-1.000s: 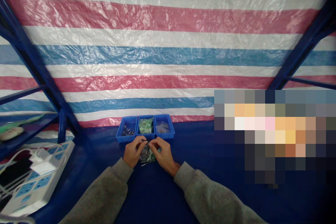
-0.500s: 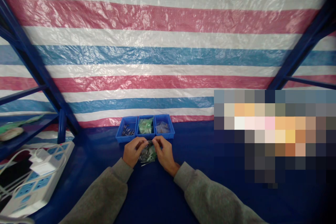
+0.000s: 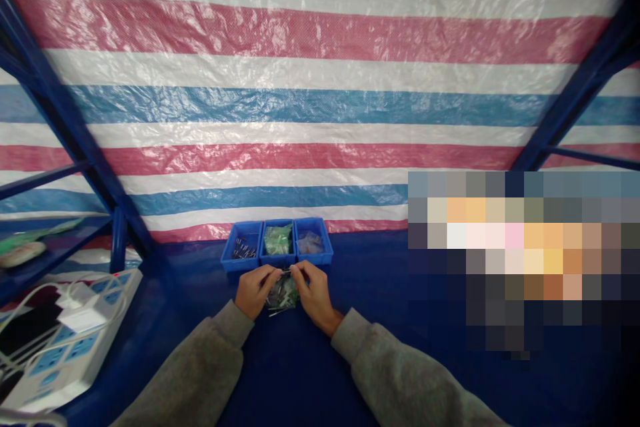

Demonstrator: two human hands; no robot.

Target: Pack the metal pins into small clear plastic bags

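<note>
I see three blue bins (image 3: 277, 242): dark pins, green bits, clear bags. Both hands, left (image 3: 255, 289) and right (image 3: 313, 292), pinch a small bag (image 3: 283, 293).

Tarpaulin backdrop (image 3: 310, 80): horizontal stripes of white, red-pink and blue. Bench (image 3: 380, 280) cover: dark blue. Frame posts (image 3: 65, 120): dark blue. Three small bins (image 3: 277, 255): bright blue; left bin (image 3: 243, 248) holds dark metallic pieces, middle bin (image 3: 278, 240) green ones, right bin (image 3: 311, 243) pale greyish ones. Sleeves (image 3: 200, 367): grey. Power strip (image 3: 75, 340): white with light blue sockets. Pile between the hands (image 3: 283, 295): green and dark grey.
</note>
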